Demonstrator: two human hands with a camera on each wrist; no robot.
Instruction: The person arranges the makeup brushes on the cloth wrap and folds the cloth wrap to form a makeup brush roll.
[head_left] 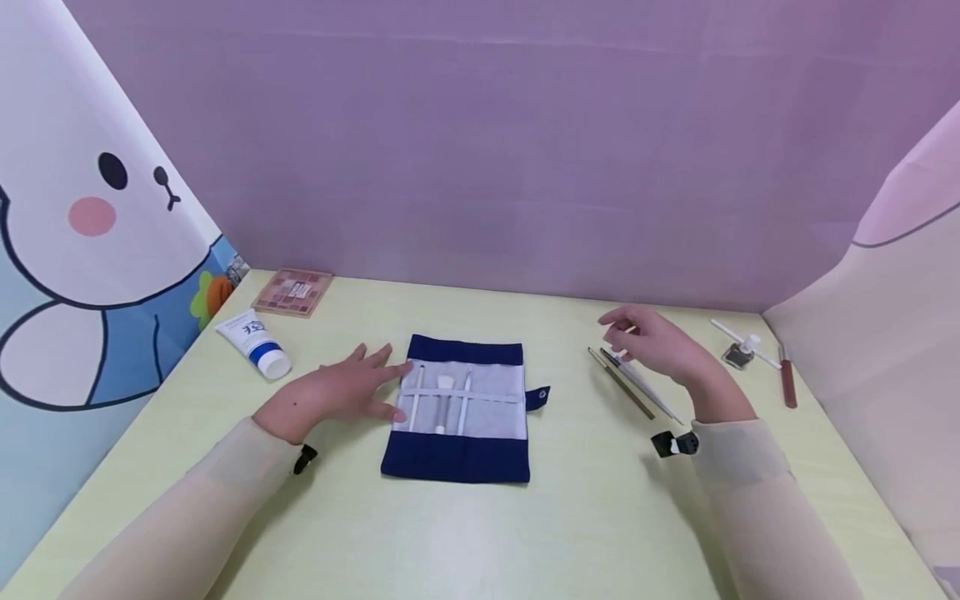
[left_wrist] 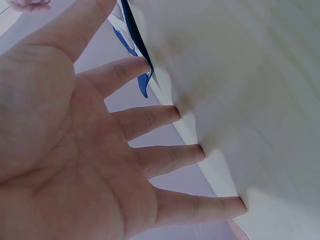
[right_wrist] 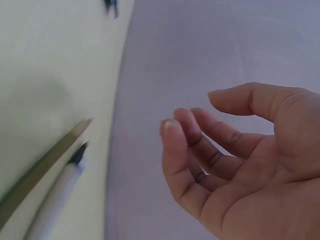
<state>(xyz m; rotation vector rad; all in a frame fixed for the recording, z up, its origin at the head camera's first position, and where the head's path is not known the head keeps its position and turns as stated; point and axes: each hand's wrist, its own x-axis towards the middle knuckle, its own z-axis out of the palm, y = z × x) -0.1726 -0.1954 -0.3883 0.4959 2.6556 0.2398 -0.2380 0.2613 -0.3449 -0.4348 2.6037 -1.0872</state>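
A navy and grey brush roll (head_left: 457,457) lies unfolded mid-table, its snap strap (head_left: 537,398) pointing right. Under its band sit a thin white stick (head_left: 417,400), a white-tipped makeup brush (head_left: 446,382) and another slim white tool (head_left: 465,404). My left hand (head_left: 333,392) is spread flat, thumb and index finger touching the roll's left edge; the left wrist view shows its fingers wide apart. Above the table at right, my right hand (head_left: 652,337) hovers with loosely bent fingers and nothing between them. Beneath it lie a brown pencil (right_wrist: 45,165) and a white pen-like stick with a dark tip (right_wrist: 57,195).
At the back left are a pink palette (head_left: 296,292) and a white tube with a blue band (head_left: 255,342). Far right are a small dark bottle (head_left: 738,357), a white stick (head_left: 726,331) and a brown-handled tool (head_left: 787,383). A purple backdrop (head_left: 480,167) stands behind the table.
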